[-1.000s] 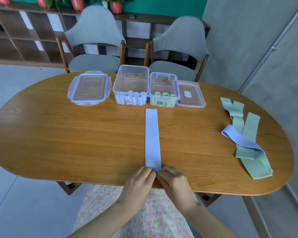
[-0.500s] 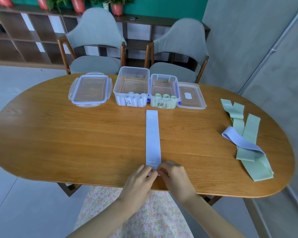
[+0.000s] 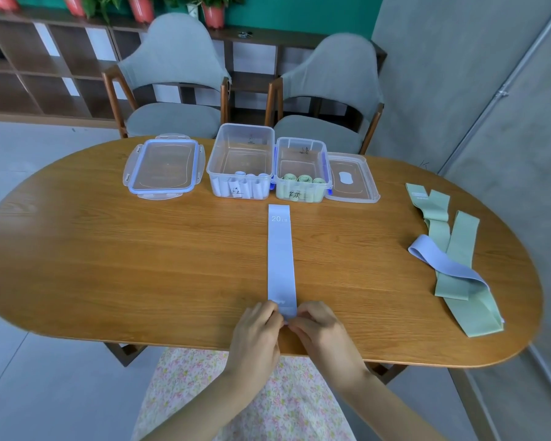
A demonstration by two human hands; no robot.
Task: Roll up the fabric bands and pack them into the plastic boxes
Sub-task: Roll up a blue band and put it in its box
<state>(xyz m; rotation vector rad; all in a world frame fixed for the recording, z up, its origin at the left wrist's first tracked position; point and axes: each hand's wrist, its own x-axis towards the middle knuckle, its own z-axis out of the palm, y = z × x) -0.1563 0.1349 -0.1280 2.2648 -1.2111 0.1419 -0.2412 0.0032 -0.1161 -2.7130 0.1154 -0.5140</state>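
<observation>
A pale blue fabric band point(image 3: 280, 256) marked "20 LB" lies flat and straight down the middle of the wooden table point(image 3: 109, 265). My left hand point(image 3: 256, 332) and my right hand point(image 3: 318, 329) pinch its near end together, fingertips curled over the edge. At the far side stand two open plastic boxes: the larger box point(image 3: 240, 154) holds several pale blue rolls, the smaller box point(image 3: 301, 160) holds green rolls. On the right lie loose green bands point(image 3: 455, 272) with another blue band point(image 3: 439, 262) draped across them.
Two lids lie flat on the table: a blue-rimmed lid point(image 3: 163, 168) left of the boxes and a clear lid point(image 3: 352, 179) to their right. Two grey chairs point(image 3: 172, 90) stand behind the table. A grey wall runs along the right.
Both hands have crept forward along the band's near end, and slightly less of the flat band shows in front of them.
</observation>
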